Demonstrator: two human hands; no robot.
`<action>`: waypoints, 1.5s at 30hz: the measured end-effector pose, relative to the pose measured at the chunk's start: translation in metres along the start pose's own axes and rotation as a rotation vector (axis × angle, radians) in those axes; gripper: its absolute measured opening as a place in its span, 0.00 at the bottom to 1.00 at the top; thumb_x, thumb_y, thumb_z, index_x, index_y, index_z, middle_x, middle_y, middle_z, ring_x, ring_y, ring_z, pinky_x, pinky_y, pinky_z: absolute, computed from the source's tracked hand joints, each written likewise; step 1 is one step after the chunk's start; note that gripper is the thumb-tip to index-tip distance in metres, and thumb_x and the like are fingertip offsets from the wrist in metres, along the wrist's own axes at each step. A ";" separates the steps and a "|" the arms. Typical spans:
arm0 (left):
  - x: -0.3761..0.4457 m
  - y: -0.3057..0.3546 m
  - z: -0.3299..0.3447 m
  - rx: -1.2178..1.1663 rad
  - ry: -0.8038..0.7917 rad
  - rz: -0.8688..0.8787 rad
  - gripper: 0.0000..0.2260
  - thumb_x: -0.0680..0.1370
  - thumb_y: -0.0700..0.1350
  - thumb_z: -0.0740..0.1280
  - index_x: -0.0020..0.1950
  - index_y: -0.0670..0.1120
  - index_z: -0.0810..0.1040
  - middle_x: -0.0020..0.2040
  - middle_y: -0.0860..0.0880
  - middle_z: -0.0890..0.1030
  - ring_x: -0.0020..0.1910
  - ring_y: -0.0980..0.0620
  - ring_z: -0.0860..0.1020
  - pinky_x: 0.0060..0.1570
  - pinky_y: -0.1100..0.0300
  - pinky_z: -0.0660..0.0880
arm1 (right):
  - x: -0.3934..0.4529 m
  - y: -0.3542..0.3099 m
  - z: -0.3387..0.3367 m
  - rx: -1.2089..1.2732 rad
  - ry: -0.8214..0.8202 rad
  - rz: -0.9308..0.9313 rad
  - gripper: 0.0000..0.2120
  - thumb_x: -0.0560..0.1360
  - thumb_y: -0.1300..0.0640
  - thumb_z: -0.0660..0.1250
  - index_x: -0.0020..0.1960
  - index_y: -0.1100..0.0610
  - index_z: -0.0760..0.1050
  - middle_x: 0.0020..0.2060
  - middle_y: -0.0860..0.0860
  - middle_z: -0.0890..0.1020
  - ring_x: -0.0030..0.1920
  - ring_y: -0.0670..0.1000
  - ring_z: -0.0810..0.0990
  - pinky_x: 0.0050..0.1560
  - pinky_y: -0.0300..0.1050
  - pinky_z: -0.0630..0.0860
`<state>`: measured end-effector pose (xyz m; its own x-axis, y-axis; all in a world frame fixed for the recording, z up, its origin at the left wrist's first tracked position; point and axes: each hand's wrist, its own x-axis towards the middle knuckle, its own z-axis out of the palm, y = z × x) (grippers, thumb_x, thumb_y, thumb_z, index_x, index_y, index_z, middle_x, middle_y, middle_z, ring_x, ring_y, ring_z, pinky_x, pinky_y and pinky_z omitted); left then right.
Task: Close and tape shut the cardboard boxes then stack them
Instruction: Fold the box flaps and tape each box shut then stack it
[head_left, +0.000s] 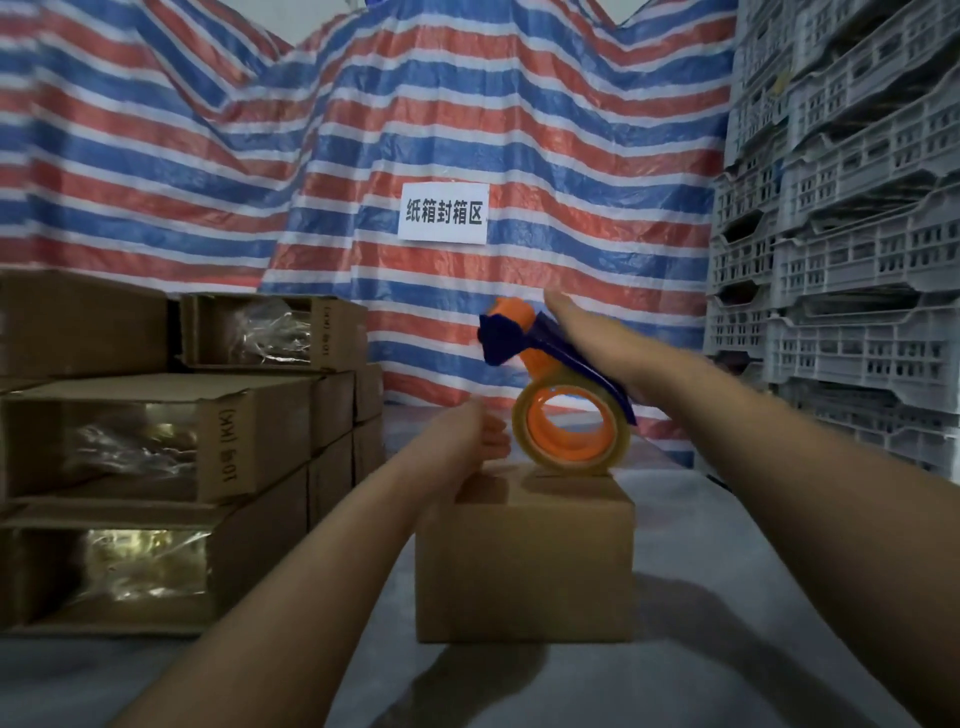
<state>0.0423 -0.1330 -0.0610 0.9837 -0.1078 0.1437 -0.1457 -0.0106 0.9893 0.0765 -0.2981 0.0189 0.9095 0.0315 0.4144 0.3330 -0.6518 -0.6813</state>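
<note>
Clearly the job is mid-way on one box, which stands closed at centre frame on the grey surface; its top flaps look folded down, and the tape dispenser sits on its top edge, roll down and blue-and-orange head up, so I judge that taping of this box is in hand, though whether any strip already lies across the seam I cannot tell, as the top is seen almost edge-on. The right hand, upper centre right, lies along the dispenser's back with fingers stretched nearly straight, pressing it rather than curling round it as far as shows. The left hand, just left of the roll, rests on the box's top near edge, fingers loosely bent; it seems to steady the box and holds nothing that I can see. At left frame stands a stack of boxes, at least four with open ends facing the camera and plastic-wrapped contents showing inside, plus several more behind them, whose number I cannot fix. These open ones appear still to need closing, taping and stacking, so most of the task is left. Count: one box being worked, one dispenser with one roll, two hands, and one paper sign on the striped tarp, with grey crates piled at right.
</note>
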 end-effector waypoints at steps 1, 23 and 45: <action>0.001 0.000 -0.003 -0.107 -0.019 -0.020 0.20 0.85 0.50 0.52 0.63 0.37 0.74 0.61 0.39 0.79 0.60 0.45 0.77 0.60 0.54 0.71 | 0.003 0.000 0.004 -0.045 -0.048 -0.001 0.33 0.81 0.31 0.46 0.46 0.56 0.77 0.40 0.56 0.82 0.40 0.51 0.81 0.48 0.48 0.76; 0.018 -0.013 -0.031 -0.784 -0.042 -0.135 0.12 0.80 0.43 0.65 0.62 0.42 0.78 0.53 0.41 0.83 0.55 0.45 0.81 0.72 0.43 0.60 | 0.013 -0.017 0.023 -0.302 -0.226 -0.098 0.27 0.83 0.36 0.49 0.42 0.52 0.76 0.35 0.53 0.82 0.36 0.49 0.78 0.45 0.45 0.73; 0.013 -0.008 -0.014 -0.528 0.169 -0.097 0.21 0.77 0.28 0.59 0.69 0.38 0.68 0.62 0.38 0.77 0.63 0.46 0.76 0.66 0.43 0.70 | 0.028 -0.021 0.010 -0.444 -0.375 0.084 0.29 0.83 0.34 0.49 0.47 0.55 0.77 0.27 0.49 0.81 0.25 0.44 0.78 0.39 0.41 0.73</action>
<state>0.0577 -0.1206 -0.0666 0.9995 0.0305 0.0107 -0.0243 0.4908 0.8709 0.0980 -0.2760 0.0387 0.9810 0.1796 0.0732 0.1939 -0.9161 -0.3510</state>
